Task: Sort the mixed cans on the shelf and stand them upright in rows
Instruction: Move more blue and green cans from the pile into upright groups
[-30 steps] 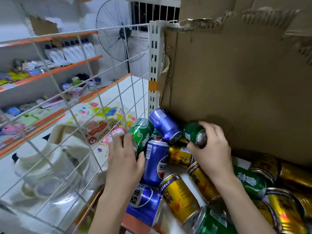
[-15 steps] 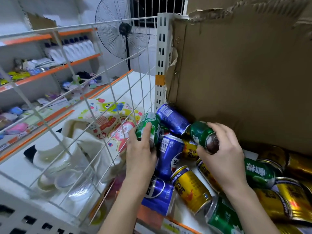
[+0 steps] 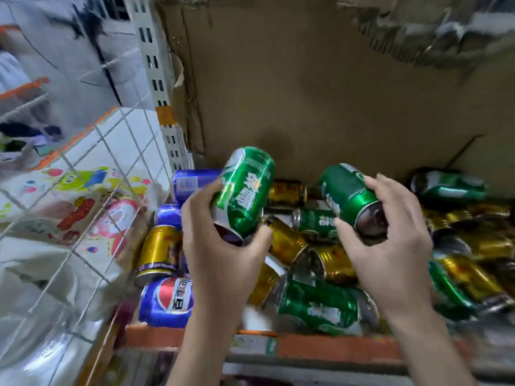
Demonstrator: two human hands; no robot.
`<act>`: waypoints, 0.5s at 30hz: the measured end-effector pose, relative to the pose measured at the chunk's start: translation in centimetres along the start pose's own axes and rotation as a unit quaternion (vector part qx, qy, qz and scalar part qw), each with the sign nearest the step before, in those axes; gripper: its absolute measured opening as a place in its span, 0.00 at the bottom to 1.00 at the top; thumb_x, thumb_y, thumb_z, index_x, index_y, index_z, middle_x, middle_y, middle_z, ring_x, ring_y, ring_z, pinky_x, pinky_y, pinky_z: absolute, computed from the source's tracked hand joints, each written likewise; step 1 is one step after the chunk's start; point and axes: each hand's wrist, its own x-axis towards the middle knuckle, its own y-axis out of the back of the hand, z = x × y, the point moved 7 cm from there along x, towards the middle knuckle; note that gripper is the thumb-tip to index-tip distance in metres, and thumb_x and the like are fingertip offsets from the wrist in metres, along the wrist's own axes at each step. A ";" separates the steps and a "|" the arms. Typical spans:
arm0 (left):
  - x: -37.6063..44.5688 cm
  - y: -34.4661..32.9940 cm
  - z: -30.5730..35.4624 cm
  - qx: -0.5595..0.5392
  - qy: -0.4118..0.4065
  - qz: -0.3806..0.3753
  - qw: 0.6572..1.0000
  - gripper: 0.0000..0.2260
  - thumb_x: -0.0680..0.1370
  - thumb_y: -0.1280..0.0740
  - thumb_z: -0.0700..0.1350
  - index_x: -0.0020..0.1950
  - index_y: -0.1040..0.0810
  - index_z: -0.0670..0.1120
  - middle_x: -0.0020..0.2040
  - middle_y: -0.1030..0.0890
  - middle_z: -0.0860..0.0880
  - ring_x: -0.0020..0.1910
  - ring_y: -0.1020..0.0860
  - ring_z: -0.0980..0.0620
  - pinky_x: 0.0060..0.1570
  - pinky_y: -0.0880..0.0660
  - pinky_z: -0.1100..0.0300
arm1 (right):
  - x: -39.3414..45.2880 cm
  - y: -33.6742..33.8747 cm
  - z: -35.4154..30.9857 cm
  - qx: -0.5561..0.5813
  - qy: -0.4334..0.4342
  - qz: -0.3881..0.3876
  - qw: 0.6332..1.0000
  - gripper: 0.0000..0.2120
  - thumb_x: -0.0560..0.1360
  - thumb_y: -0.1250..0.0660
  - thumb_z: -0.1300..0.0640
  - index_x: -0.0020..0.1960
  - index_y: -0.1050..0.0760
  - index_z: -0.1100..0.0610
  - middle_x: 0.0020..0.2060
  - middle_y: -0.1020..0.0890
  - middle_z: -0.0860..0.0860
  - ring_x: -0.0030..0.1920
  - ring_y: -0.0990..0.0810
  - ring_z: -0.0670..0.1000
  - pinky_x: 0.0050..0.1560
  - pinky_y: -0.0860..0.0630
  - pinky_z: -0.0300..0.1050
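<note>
My left hand grips a green can by its lower end, lifted and tilted above the pile. My right hand holds a second green can tilted, base towards me. Below them a heap of cans lies on its side on the shelf: a blue Pepsi can at the front left, a gold can behind it, another green can at the front centre, and several gold and green cans to the right. The picture is motion-blurred.
A brown cardboard sheet backs the shelf. The shelf's orange front edge runs below the cans. A white wire grid closes the left side beside a white slotted upright; goods lie beyond it.
Both hands have lifted their green cans off the pile, the left one rising clearly. The camera has swung right and down, so more of the pile shows.
</note>
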 end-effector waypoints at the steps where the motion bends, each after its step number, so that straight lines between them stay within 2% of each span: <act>1: -0.7 -1.2 0.4 -0.029 0.022 -0.021 0.999 0.28 0.61 0.28 0.43 0.61 0.29 0.47 0.56 0.25 0.49 0.54 0.26 0.58 0.53 0.32 0.71 | -0.6 1.5 0.8 -0.013 -0.014 0.015 1.000 0.27 0.66 0.25 0.63 0.64 0.28 0.59 0.64 0.28 0.57 0.61 0.34 0.41 0.58 0.44 0.17; 3: -2.5 -3.8 1.3 -0.077 0.040 -0.066 0.994 0.29 0.61 0.28 0.46 0.61 0.29 0.51 0.56 0.25 0.51 0.56 0.25 0.57 0.56 0.28 0.62 | -1.7 4.8 2.9 -0.037 -0.045 0.045 0.997 0.27 0.67 0.25 0.62 0.64 0.28 0.59 0.64 0.29 0.57 0.63 0.34 0.44 0.58 0.44 0.17; 5: -4.7 -6.6 2.7 -0.092 0.036 -0.115 0.988 0.29 0.61 0.29 0.51 0.61 0.30 0.52 0.56 0.26 0.51 0.56 0.24 0.52 0.55 0.25 0.53 | -3.0 8.0 5.3 -0.065 -0.076 0.067 0.993 0.27 0.67 0.26 0.62 0.65 0.28 0.60 0.64 0.29 0.58 0.63 0.34 0.46 0.58 0.45 0.16; 7: -6.9 -9.3 4.4 -0.094 0.028 -0.155 0.983 0.29 0.61 0.30 0.55 0.61 0.30 0.52 0.55 0.26 0.52 0.55 0.24 0.53 0.52 0.25 0.55 | -4.3 11.3 7.8 -0.096 -0.098 0.085 0.987 0.26 0.67 0.26 0.62 0.64 0.28 0.62 0.63 0.28 0.60 0.63 0.33 0.49 0.58 0.45 0.16; 9: -9.3 -12.1 6.5 -0.101 0.018 -0.191 0.976 0.29 0.62 0.30 0.57 0.61 0.29 0.52 0.53 0.26 0.54 0.52 0.25 0.58 0.48 0.25 0.61 | -5.9 14.8 10.4 -0.117 -0.115 0.104 0.981 0.25 0.67 0.25 0.63 0.62 0.28 0.64 0.61 0.27 0.62 0.62 0.33 0.51 0.57 0.44 0.16; 11: -11.8 -14.8 8.9 -0.099 0.003 -0.221 0.970 0.30 0.62 0.31 0.58 0.62 0.29 0.51 0.52 0.26 0.55 0.50 0.25 0.60 0.47 0.25 0.64 | -7.4 18.4 13.1 -0.140 -0.126 0.127 0.974 0.25 0.68 0.26 0.60 0.62 0.27 0.64 0.60 0.27 0.62 0.62 0.32 0.51 0.58 0.44 0.17; 15: -18.0 -20.6 13.6 -0.095 -0.004 -0.264 0.960 0.30 0.62 0.31 0.60 0.62 0.30 0.55 0.54 0.25 0.53 0.53 0.23 0.52 0.48 0.23 0.50 | -10.7 25.9 19.2 -0.164 -0.148 0.152 0.963 0.25 0.67 0.25 0.62 0.62 0.27 0.63 0.61 0.27 0.59 0.62 0.31 0.52 0.61 0.44 0.19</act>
